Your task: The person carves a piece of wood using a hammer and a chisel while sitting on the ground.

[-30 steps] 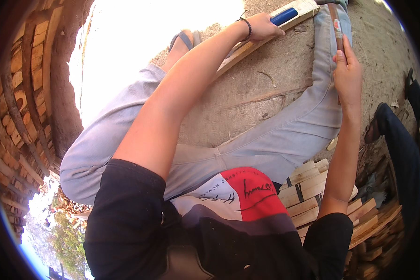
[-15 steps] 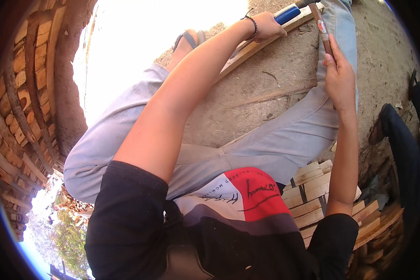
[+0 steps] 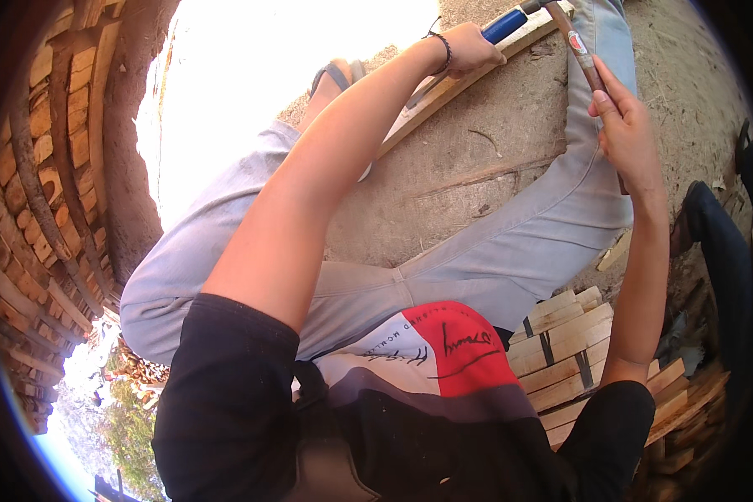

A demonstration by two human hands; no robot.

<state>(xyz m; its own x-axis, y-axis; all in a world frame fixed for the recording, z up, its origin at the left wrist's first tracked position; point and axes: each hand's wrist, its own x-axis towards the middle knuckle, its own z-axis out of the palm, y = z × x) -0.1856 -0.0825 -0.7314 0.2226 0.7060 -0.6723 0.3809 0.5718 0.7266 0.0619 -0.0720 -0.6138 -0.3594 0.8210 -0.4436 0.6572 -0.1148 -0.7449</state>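
Note:
My left hand [image 3: 470, 48], with a dark braided bracelet at the wrist, is closed on a chisel with a blue handle [image 3: 504, 27]. The chisel lies at a low slant along a long pale wooden board [image 3: 431, 109], its blade mostly hidden by my hand and forearm. My right hand [image 3: 627, 138] grips the brown wooden handle of a hammer [image 3: 579, 48]. At the top edge of the picture, the hammer's dark head is at the handle's butt end; whether they touch I cannot tell.
The board slants over sandy ground [image 3: 485, 167] between my legs in grey trousers [image 3: 494, 251]. Cut wooden slats [image 3: 569, 335] are stacked beside me at the lower right. Piled wood [image 3: 38, 192] lines the left. Another person's dark-clothed leg [image 3: 724, 251] is at the far right.
My right hand and forearm have shifted to the right, tilting the hammer handle more. My left hand with the chisel has moved slightly left.

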